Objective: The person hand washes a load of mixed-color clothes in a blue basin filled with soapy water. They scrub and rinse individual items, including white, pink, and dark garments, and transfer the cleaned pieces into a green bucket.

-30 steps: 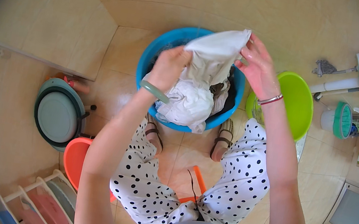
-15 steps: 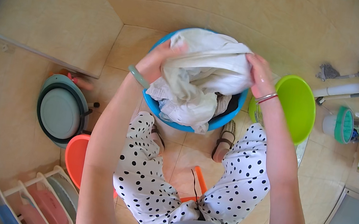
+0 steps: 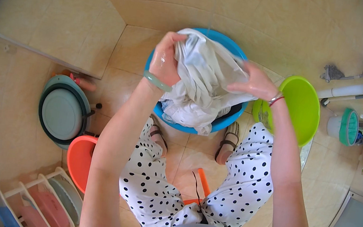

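Note:
A bunched white cloth garment (image 3: 195,68) is lifted over a blue basin (image 3: 226,39) on the floor in front of me. My left hand (image 3: 167,61), with a pale green bangle on its wrist, is closed on the garment's upper left part. At the other side, my right hand (image 3: 257,83) holds the cloth's right edge, its fingers slightly blurred. Wet skin glistens on both hands. Crumpled light laundry (image 3: 190,115) lies in the basin below, and something dark shows at its right side.
A lime green basin (image 3: 303,109) stands right of the blue one. At left are a grey-green basin (image 3: 62,113), an orange-red basin (image 3: 79,161) and a white rack (image 3: 42,182). A lined bin (image 3: 349,126) is at right. My feet flank the blue basin's near rim.
My left hand has moved up and slightly right, turning its back upward. My right hand has shifted slightly down and inward. The garment is no longer spread wide and now hangs in gathered folds.

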The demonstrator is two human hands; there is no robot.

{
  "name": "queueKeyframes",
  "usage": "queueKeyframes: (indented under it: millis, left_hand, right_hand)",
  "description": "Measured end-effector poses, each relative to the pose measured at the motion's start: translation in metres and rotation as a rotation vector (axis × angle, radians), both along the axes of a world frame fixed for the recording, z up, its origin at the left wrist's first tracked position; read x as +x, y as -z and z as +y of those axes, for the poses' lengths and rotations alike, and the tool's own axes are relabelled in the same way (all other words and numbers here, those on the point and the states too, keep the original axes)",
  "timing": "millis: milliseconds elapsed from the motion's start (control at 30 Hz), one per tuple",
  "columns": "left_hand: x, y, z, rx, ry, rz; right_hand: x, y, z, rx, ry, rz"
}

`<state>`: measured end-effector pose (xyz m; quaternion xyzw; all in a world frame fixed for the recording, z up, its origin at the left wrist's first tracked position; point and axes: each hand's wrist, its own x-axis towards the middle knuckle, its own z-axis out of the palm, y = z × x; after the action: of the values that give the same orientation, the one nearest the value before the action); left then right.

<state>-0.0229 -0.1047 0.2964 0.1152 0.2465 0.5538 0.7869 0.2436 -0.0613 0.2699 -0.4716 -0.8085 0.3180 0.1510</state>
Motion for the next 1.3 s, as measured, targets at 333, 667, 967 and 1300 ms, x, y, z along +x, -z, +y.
queueKeyframes:
  millis: [333, 667, 967, 1300]
  left_hand:
    - [0.034, 0.013, -0.018, 0.232, 0.734, 2.021]
    - [0.017, 0.013, -0.003, -0.032, 0.071, 0.064]
    - [0.032, 0.006, -0.008, 0.019, 0.059, 0.011]
    - [0.005, 0.004, -0.011, 0.217, 0.109, 0.439]
  right_hand:
    - [-0.003, -0.019, 0.011, -0.908, 0.366, 1.147]
    - [-0.006, 0.007, 0.010, 0.151, 0.396, 0.308]
    - [-0.049, -0.006, -0.020, 0.102, -0.145, 0.404]
    - [-0.013, -0.040, -0.011, -0.566, 0.254, 0.916]
